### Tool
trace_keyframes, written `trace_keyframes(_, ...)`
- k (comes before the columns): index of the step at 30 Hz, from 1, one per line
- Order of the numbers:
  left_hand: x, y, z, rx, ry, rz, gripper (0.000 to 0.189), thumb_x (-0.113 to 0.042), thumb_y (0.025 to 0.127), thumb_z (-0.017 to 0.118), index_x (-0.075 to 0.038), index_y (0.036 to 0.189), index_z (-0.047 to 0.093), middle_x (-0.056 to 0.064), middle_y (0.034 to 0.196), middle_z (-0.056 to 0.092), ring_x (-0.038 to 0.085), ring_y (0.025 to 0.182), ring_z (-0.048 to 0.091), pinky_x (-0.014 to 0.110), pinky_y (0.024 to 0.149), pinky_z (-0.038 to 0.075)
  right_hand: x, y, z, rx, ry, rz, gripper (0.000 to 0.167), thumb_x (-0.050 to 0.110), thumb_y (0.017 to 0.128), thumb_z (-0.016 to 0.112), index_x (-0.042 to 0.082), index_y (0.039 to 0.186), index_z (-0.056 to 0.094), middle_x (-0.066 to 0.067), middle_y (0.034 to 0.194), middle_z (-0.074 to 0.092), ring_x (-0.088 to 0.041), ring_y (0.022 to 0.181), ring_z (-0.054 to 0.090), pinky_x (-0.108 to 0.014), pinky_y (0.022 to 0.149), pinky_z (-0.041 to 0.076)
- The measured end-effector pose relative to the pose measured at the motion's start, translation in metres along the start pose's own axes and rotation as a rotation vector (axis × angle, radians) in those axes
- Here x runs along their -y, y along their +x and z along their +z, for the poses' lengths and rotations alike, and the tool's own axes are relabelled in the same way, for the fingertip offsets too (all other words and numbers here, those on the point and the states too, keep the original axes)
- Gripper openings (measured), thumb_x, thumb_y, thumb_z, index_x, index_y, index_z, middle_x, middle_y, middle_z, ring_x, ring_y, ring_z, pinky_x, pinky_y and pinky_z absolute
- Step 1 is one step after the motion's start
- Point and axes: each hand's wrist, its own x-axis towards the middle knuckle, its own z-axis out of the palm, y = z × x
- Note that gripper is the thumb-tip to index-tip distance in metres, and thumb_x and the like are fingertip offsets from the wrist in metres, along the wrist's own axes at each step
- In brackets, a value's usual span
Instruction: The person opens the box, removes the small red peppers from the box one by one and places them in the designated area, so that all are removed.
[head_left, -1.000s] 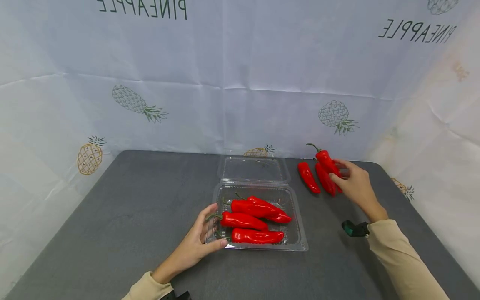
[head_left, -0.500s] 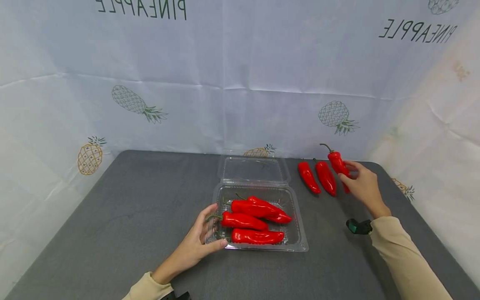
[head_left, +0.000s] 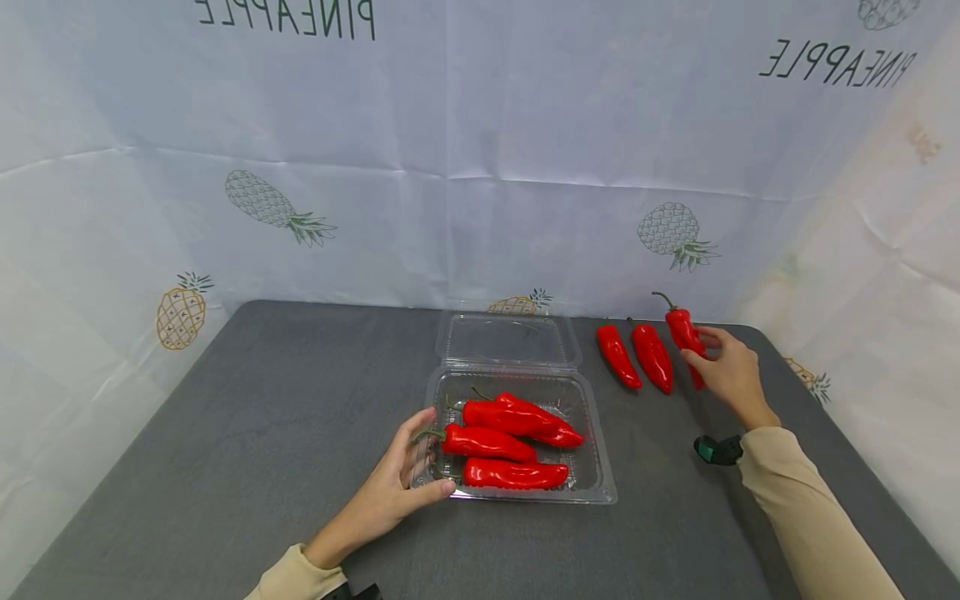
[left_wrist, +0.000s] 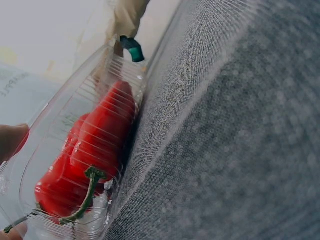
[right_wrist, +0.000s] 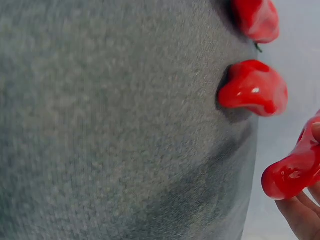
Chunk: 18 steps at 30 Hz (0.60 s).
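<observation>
My right hand [head_left: 727, 368] pinches a red pepper [head_left: 684, 330] between thumb and fingers at the back right, its green stem pointing up and away. In the right wrist view, the held pepper [right_wrist: 295, 172] appears at the right edge, with fingers around it. A clear plastic clamshell container [head_left: 596, 467] sits mid-table with its lid [head_left: 510, 340] folded back. Several red peppers [head_left: 516, 475] lie inside, stems mostly to the left. My left hand [head_left: 386, 479] holds the container's left side, thumb at the front corner. In the left wrist view, peppers [left_wrist: 102, 135] show through the clear wall.
Two more red peppers, one on the left [head_left: 618, 357] and one nearer my right hand [head_left: 652, 358], lie on the grey table [head_left: 247, 433] right of the lid. A white pineapple-print cloth [head_left: 480, 233] hangs behind the table.
My right hand has moved right with the pepper, away from the pepper it overlapped before. Over the last half second it shifted only slightly. My left hand and the container have stayed put.
</observation>
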Motion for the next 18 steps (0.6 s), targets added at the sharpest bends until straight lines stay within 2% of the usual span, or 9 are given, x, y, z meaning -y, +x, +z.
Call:
trace_keyframes(6, 0.002, 0.0, 0.0, -0.001, 0.0, 0.017, 0.088, -0.013, 0.09, 0.071, -0.005, 0.156, 0.013, 0.022, 0.163, 0.012, 0.051, 0.147, 0.021, 0.055, 0.116, 0.029, -0.009, 0.003, 0.001, 0.007, -0.027, 0.01, 0.057, 0.021, 0.097, 0.062, -0.012, 0.139, 0.044, -0.04, 0.128, 0.055, -0.052, 0.101, 0.064, -0.05, 0.067, 0.062)
trace_keyframes(11, 0.003, 0.0, 0.0, 0.001, 0.002, 0.015, 0.088, -0.014, 0.09, 0.071, -0.005, 0.156, 0.012, 0.022, 0.163, 0.012, 0.051, 0.147, 0.021, 0.055, 0.116, 0.029, -0.014, 0.006, 0.002, 0.023, -0.039, 0.022, 0.058, 0.022, 0.096, 0.064, -0.013, 0.138, 0.045, -0.041, 0.125, 0.056, -0.053, 0.105, 0.062, -0.05, 0.068, 0.061)
trace_keyframes(18, 0.002, 0.0, 0.0, -0.005, -0.002, -0.001, 0.089, -0.014, 0.09, 0.071, -0.006, 0.156, 0.012, 0.021, 0.163, 0.012, 0.05, 0.148, 0.021, 0.056, 0.117, 0.028, -0.018, 0.011, 0.003, 0.058, -0.077, 0.057, 0.061, 0.026, 0.096, 0.063, -0.015, 0.137, 0.044, -0.041, 0.127, 0.055, -0.054, 0.112, 0.057, -0.056, 0.079, 0.058)
